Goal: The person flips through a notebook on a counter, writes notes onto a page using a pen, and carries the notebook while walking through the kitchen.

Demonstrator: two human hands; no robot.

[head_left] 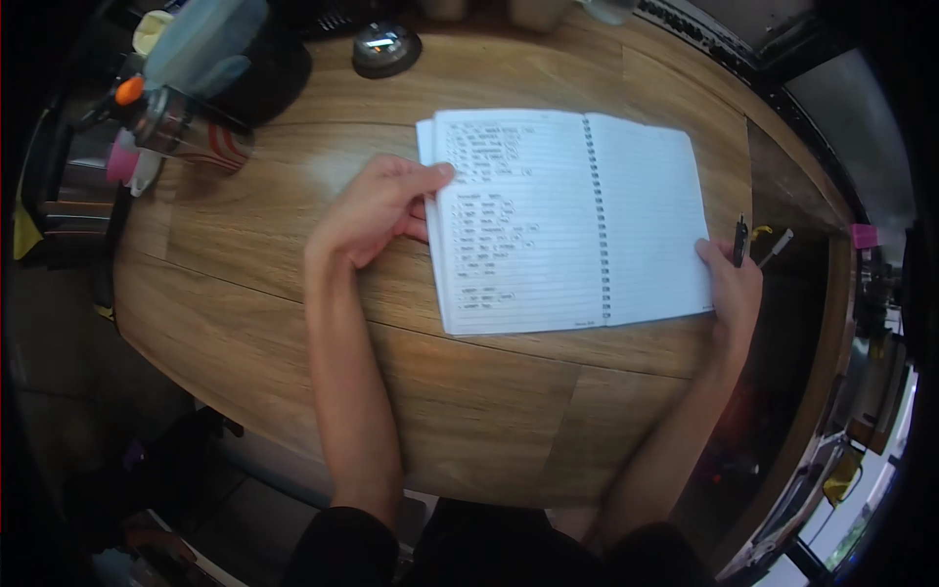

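A spiral notebook (528, 235) is spread open in front of me over the wooden table. Handwritten lines fill much of its left page, while the right page (650, 215) shows only ruled lines. My left hand (377, 210) grips the left edge, thumb on top of the paper and fingers underneath. At the lower right edge, my right hand (732, 284) pinches the notebook with the thumb over the page. A black pen (740, 241) sticks up from that same hand, its lower part hidden by the fingers.
A metal call bell (386, 49) stands at the back of the wooden table (469, 411). To the left are a glass with red stripes (201, 137) and a dark container with a bluish translucent top (210, 54). Shelving lies beyond the right edge.
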